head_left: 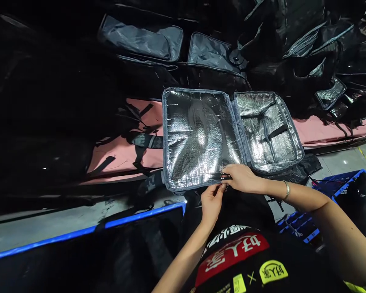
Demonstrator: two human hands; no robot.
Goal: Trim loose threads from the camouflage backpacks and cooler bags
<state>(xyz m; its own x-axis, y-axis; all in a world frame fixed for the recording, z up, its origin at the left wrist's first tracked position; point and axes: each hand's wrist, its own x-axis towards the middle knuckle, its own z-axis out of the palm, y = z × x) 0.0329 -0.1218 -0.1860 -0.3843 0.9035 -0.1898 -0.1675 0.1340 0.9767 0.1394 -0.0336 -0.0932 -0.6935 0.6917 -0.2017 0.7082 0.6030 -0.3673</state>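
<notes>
A bag with a shiny silver lining [198,138] lies spread open in front of me, its flat panel on the left and its deeper compartment [262,130] on the right. At the panel's near edge, my left hand [212,201] pinches the grey trim with thumb and fingertips. Right beside it, my right hand [242,178] is closed round a small dark tool, perhaps thread snips, whose tip points left over the lining. A black strap [278,131] crosses the inside of the compartment.
Under the bag is a pink surface [152,118] with dark straps. Black bags with grey linings [140,38] are heaped behind. Blue-rimmed crates stand near me, at the left [140,215] and at the right [350,177].
</notes>
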